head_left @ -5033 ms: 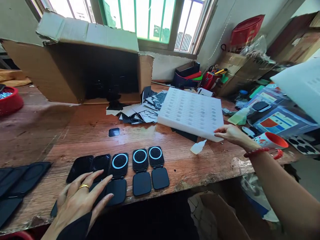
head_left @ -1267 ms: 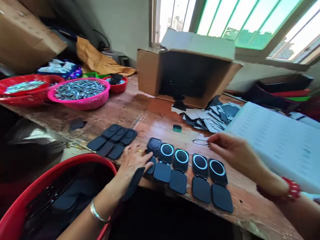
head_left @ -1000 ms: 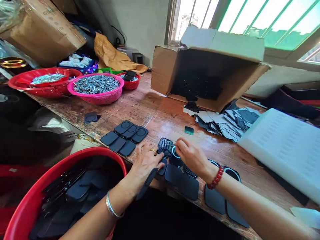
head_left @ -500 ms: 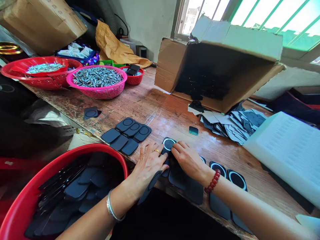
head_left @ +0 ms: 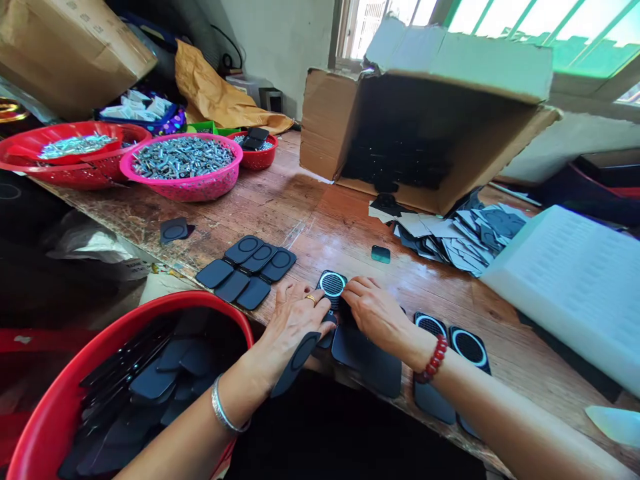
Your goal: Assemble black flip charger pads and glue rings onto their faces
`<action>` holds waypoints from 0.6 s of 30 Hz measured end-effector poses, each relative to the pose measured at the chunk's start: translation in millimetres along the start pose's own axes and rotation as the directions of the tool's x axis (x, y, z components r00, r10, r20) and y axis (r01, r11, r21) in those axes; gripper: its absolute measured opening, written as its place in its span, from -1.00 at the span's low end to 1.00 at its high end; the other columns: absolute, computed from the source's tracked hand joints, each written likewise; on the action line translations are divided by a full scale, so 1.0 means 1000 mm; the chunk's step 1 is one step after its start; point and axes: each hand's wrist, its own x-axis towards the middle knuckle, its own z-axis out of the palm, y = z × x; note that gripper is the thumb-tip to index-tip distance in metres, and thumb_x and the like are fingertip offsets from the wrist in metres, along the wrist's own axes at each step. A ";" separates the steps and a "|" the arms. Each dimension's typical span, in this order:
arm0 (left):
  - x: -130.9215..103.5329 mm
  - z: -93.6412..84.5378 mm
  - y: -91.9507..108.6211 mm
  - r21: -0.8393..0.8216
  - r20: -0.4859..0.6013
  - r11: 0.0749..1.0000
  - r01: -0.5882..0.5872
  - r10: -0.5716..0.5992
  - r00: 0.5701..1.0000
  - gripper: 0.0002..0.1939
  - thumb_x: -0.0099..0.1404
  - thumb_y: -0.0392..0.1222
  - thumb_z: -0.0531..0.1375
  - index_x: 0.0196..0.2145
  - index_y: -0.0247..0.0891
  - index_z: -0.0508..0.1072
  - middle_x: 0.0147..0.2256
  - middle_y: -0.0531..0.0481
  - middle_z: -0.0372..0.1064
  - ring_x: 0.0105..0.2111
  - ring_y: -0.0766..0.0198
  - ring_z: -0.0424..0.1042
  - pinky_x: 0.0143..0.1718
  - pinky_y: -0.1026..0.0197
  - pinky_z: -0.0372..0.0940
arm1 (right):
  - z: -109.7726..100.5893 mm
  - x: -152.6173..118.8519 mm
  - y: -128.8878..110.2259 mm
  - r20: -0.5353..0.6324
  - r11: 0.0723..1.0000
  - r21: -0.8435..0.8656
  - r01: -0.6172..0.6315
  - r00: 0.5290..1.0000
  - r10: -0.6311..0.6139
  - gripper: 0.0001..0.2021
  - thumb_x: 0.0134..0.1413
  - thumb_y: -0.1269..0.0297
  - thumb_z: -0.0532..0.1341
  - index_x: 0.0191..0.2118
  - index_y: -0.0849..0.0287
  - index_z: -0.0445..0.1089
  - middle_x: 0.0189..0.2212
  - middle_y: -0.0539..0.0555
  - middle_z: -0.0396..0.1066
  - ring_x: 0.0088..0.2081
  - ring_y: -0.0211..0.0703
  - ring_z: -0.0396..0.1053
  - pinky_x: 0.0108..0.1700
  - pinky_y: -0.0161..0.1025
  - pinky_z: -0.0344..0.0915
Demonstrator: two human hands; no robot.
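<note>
A flat black pad with a white ring point(head_left: 332, 284) lies at the table edge between both hands. My left hand point(head_left: 295, 319) grips its left side, thumb and fingertips against it. A black rounded sheet with a printed circle point(head_left: 296, 365) is tucked under the left palm. My right hand point(head_left: 376, 310) has its fingers bunched at the right edge of the ringed pad; its fingertips are partly hidden, so anything small between them does not show. Below the right hand lies a plain black panel point(head_left: 367, 360). More ringed pads point(head_left: 469, 347) lie right, partly behind the right forearm.
Several folded black pads point(head_left: 249, 275) lie left of the hands. A red tub point(head_left: 243, 310) of black plates stands front left. Farther back are a pink basket point(head_left: 186, 190) of metal pieces and an open carton point(head_left: 325, 127). Loose sheets point(head_left: 450, 240) and white foam point(head_left: 565, 287) lie right.
The view has shifted slightly. Both hands stay at the ringed pad, and the right fingers have shifted slightly along its right edge. The sheet remains under the left palm.
</note>
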 end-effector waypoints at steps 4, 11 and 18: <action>-0.002 -0.003 0.000 -0.023 0.004 0.999 0.025 -0.025 1.000 -0.87 0.33 -0.13 0.23 -0.16 -0.14 0.46 -0.03 -0.04 0.49 0.00 0.02 0.30 0.08 -0.15 0.07 | -0.002 -0.003 0.000 -0.014 0.997 0.073 -0.031 0.999 0.032 -0.80 0.19 0.57 0.12 -0.24 0.25 0.48 -0.20 0.19 0.49 -0.10 0.00 0.35 0.03 -0.05 0.26; -0.012 -0.026 0.012 -0.268 -0.096 0.953 0.141 -0.172 0.980 -0.70 0.41 -0.16 0.11 0.07 -0.18 0.35 0.03 -0.12 0.40 0.09 0.07 0.29 0.13 -0.05 0.16 | -0.019 -0.043 -0.037 -0.453 0.860 0.501 0.095 0.876 0.167 -0.91 0.23 0.41 0.22 -0.17 0.18 0.45 -0.23 0.13 0.47 -0.14 -0.08 0.39 -0.09 -0.10 0.39; -0.009 -0.033 0.052 -0.328 0.051 0.935 0.137 -0.128 0.991 -0.76 0.33 -0.26 0.10 -0.04 -0.20 0.38 -0.04 -0.11 0.40 0.02 0.08 0.33 0.06 0.01 0.25 | -0.031 -0.062 -0.083 -0.670 0.840 0.490 0.232 0.717 0.193 -0.82 0.21 0.46 0.23 -0.10 0.13 0.48 -0.10 0.16 0.44 0.07 0.00 0.31 0.06 -0.01 0.39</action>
